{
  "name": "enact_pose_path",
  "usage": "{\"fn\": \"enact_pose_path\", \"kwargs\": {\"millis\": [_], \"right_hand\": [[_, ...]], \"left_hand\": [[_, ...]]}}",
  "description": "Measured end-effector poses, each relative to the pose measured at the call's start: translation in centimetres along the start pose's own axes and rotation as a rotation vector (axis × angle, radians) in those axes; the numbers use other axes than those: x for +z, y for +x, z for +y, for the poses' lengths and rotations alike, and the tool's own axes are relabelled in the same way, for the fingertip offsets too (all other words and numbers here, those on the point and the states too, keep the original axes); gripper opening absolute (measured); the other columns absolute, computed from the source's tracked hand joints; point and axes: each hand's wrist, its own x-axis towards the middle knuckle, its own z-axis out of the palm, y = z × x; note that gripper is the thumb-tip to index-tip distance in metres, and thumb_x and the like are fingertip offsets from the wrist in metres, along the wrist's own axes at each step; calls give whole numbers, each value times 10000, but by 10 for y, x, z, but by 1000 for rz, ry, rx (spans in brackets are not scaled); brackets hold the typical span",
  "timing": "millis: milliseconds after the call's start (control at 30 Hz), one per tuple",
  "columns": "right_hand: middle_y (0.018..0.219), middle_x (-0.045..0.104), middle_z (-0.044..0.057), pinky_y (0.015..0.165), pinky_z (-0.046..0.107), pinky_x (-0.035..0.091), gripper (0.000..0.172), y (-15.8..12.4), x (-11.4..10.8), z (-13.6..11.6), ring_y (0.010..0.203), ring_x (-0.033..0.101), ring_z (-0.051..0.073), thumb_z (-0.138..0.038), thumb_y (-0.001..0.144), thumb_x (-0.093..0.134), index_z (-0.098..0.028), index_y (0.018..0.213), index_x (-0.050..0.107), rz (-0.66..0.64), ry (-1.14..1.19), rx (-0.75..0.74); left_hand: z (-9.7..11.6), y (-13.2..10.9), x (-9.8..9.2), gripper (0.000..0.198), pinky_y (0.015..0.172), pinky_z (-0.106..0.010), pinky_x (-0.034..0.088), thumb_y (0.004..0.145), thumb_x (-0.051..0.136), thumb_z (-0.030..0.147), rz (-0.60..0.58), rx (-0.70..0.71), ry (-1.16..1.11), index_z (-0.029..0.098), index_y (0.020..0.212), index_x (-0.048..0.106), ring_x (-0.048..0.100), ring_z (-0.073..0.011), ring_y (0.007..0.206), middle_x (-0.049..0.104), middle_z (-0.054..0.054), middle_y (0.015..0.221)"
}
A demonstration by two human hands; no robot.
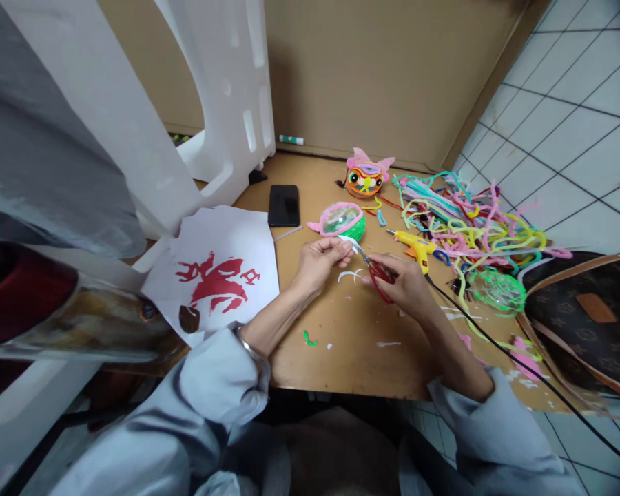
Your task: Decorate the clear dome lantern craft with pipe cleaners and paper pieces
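The left hand (320, 265) has its thumb and fingers pinched together on a white strip (348, 240), which pokes out past the fingertips towards the right hand (403, 279). That hand is closed around the red handles of the scissors (381, 277), and their blades reach up to the strip, right by the left fingertips; from here I can't tell how wide the blades stand. So the strip sits between the two hands, held above the bench (341, 365), with a curved white clipping (350, 275) lying just below.

Just behind the strip is a pink-rimmed green shell (355, 229), and farther back an orange owl (364, 182) with pink ears. A yellow glue gun (414, 242) lies beyond the right hand, its black cord (488, 331) trailing off past that forearm. Behind it spreads a tangle of fuzzy stems (465, 217), with a green ball (501, 289) next to a brown bag (579, 317). Over by the left arm lies white paper (258, 258) with a red design, and a phone (284, 205) near its far edge.
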Motion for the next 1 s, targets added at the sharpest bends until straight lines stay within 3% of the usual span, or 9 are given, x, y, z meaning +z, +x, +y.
{"fn": "enact_pose_path", "kwargs": {"millis": [300, 500, 733, 1000], "right_hand": [[955, 760, 99, 781, 328, 547, 369, 2, 1, 3, 821, 685, 219, -415, 817, 767, -185, 1106, 764, 4, -10, -16], [806, 706, 43, 656, 273, 493, 413, 3, 0, 3, 669, 596, 154, -473, 791, 782, -156, 1056, 786, -12, 127, 22], [754, 673, 12, 581, 241, 424, 433, 2, -7, 3, 604, 530, 117, -477, 799, 758, -146, 1076, 801, -57, 134, 39], [836, 716, 49, 634, 245, 447, 432, 2, -9, 8, 650, 551, 132, -412, 779, 777, -141, 1115, 787, -134, 121, 20]], "left_hand": [[-2, 0, -2, 398, 557, -247, 430, 555, 911, 450, -101, -34, 65, 133, 635, 684, 521, -78, 534, 670, -23, 634], [0, -1, -2, 430, 571, -247, 434, 552, 911, 492, -134, -33, 80, 130, 644, 699, 525, -80, 552, 666, -22, 638], [5, -2, -3, 405, 575, -258, 421, 575, 899, 489, -185, -40, 121, 140, 619, 698, 519, -86, 542, 650, -20, 611], [6, 1, -10, 342, 564, -267, 427, 576, 892, 418, -257, -107, 206, 140, 610, 697, 522, -92, 518, 662, -34, 609]]}}
